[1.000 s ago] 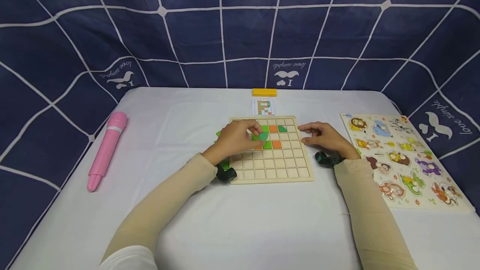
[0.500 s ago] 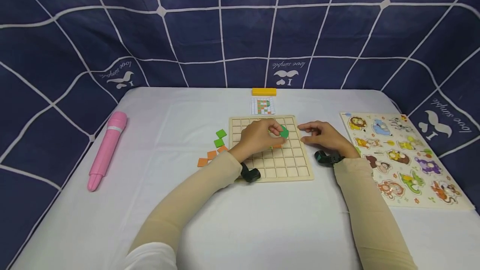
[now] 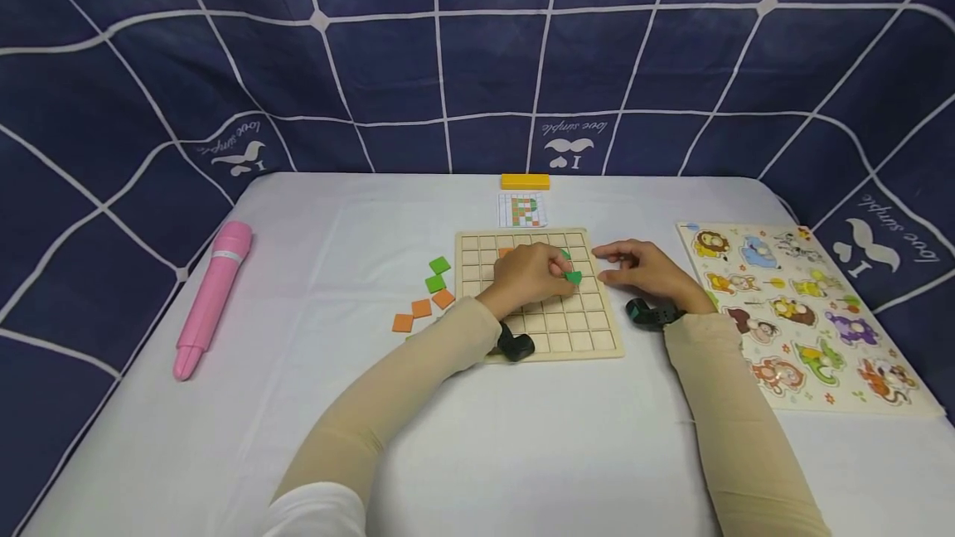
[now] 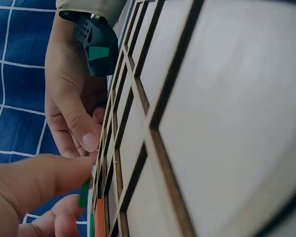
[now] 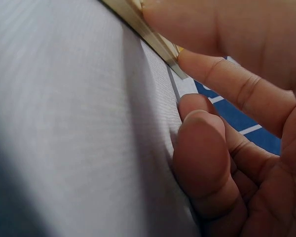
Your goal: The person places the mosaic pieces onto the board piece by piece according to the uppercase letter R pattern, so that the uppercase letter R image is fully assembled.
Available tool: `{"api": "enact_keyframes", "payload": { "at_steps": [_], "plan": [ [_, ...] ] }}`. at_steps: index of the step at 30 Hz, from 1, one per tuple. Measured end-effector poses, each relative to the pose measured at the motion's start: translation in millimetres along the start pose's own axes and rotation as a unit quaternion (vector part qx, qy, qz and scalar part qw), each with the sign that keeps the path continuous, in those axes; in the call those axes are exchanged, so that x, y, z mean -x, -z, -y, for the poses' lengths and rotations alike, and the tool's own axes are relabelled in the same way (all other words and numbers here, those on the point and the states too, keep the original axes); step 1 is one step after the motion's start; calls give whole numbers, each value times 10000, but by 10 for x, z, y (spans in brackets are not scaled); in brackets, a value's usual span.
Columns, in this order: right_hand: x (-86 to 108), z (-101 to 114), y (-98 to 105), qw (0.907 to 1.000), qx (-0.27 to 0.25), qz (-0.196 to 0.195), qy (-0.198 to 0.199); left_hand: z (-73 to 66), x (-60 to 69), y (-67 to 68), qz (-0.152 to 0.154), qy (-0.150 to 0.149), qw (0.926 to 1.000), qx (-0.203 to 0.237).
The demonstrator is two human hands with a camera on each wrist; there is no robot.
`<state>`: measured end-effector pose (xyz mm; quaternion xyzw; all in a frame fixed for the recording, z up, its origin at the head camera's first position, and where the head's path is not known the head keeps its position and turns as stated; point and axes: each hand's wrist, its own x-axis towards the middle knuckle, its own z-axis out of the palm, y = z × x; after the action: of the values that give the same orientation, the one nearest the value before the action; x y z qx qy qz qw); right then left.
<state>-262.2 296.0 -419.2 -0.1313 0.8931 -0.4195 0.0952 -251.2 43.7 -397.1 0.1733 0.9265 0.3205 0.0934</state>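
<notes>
One green piece (image 3: 573,277) is pinched between the thumb and a finger of your left hand (image 3: 525,274), over the right side of the gridded wooden board (image 3: 574,326). The left wrist view has it on edge, close to the board; I cannot tell whether it touches the wood. The gap in that pinch is narrow, filled by the piece alone. Your right hand (image 3: 649,272) has hold of nothing that shows: its fingers are loosely bent and parted, with fingertips right at the board's edge, seemingly touching it.

The step in hand looks like setting this piece into a square, just nearer to you than another green piece (image 3: 566,254) lying in the grid. The card (image 3: 522,210) beyond the board carries a letter-like pattern in orange and green, probably your guide, though its squares are small to read.

The next move seems to call for turning the piece flat, lining it up with its square, and letting go without nudging its neighbours. An orange tile (image 3: 505,252) sits in the grid; your left hand hides much of the rest. Loose green tiles (image 3: 435,283) and orange tiles (image 3: 421,308) on the tabletop (image 3: 336,272), left of the board, suggest more placing remains.
</notes>
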Motion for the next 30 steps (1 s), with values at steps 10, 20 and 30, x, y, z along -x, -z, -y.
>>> {"api": "enact_keyframes", "payload": {
  "at_steps": [10, 20, 30],
  "plan": [
    [14, 2, 4, 10000, 12, -11, 58, 37, -18, -32, 175, 255, 9993, -185],
    [-8, 18, 8, 10000, -12, -14, -19, 46, -8, 11, 233, 332, 9992, -45],
    [-10, 15, -3, 9999, 7, 9, -152, 69, -13, 15, 295, 292, 9990, 160]
  ]
}}
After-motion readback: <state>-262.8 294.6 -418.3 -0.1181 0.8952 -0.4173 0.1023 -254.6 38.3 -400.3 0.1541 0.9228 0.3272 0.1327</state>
